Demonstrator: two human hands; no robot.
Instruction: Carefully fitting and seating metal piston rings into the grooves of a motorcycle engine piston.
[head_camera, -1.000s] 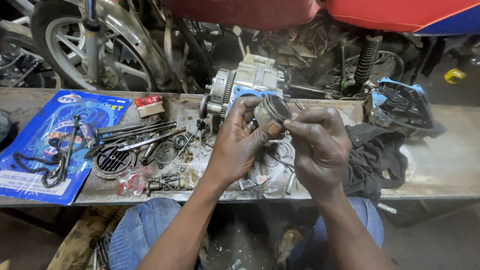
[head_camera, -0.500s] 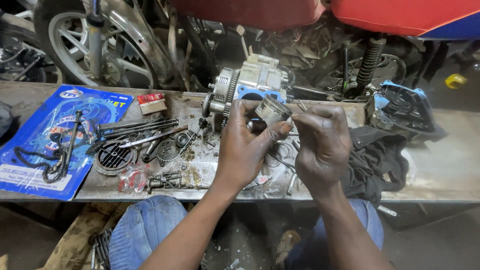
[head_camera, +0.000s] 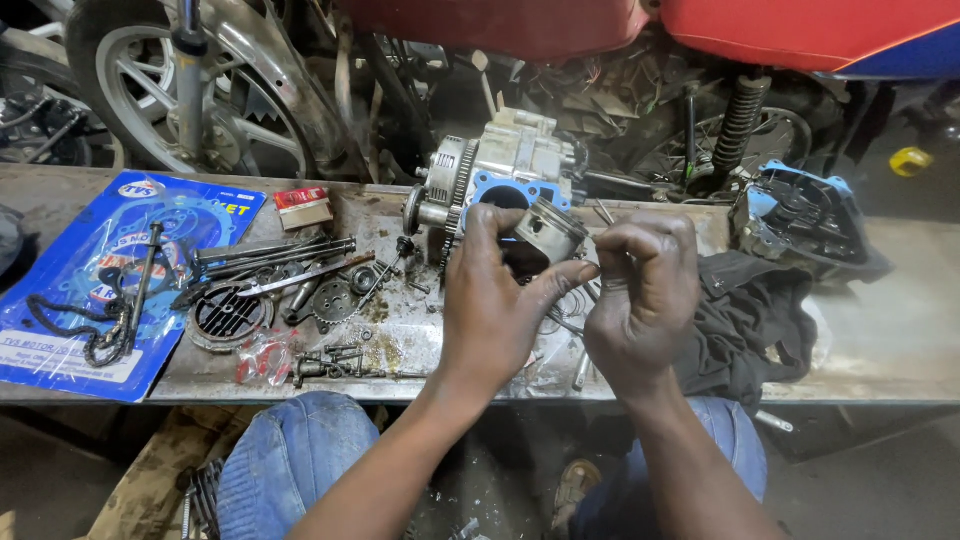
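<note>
My left hand (head_camera: 497, 300) grips a silver metal piston (head_camera: 547, 228), holding it up above the workbench with fingers and thumb around its skirt. My right hand (head_camera: 640, 295) is closed just to the right of the piston, its fingertips pinched together near the piston's side; whatever small part it pinches is too small to make out. Right behind the piston stands a grey engine cylinder block (head_camera: 500, 170) with a blue gasket around its bore.
A metal workbench (head_camera: 880, 340) carries a blue gasket packet (head_camera: 70, 300) with a chain, long bolts and small parts (head_camera: 290, 290), a small red box (head_camera: 303, 206), a black cloth (head_camera: 760, 310) and a black cover (head_camera: 800, 215). Motorcycles stand behind. My knees in jeans are below.
Both hands shifted slightly down and right with the piston. My right hand's fingers have curled tighter beside the piston.
</note>
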